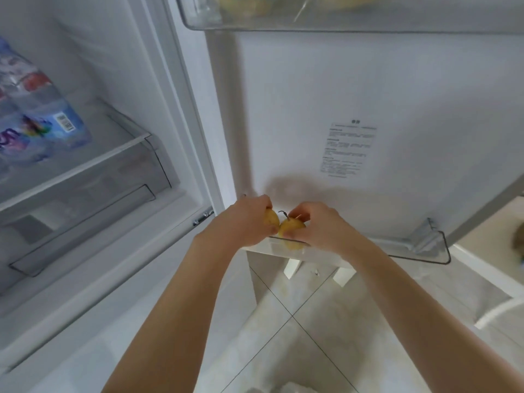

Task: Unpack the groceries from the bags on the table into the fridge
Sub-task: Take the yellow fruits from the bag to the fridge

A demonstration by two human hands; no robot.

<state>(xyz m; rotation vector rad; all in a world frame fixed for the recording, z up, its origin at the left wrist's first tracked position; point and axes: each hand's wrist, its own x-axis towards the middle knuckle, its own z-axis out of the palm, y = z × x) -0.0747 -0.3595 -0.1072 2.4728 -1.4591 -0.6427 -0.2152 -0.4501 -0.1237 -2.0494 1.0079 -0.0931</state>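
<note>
Since each hand is wrapped around its own yellow pear, left hand (249, 217) on the left pear (270, 218) and right hand (317, 225) on the right pear (292, 226), both touching just over the bottom door bin (419, 251), I'd say the risk is one rolling off the clear lip onto the tile floor (312, 321) if let go early. Water bottles (37, 114) lie on the fridge shelf (93, 157) to the left.

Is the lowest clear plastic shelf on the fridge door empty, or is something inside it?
Not empty: a yellow fruit lies inside the lowest clear plastic door shelf, below both hands.
</note>
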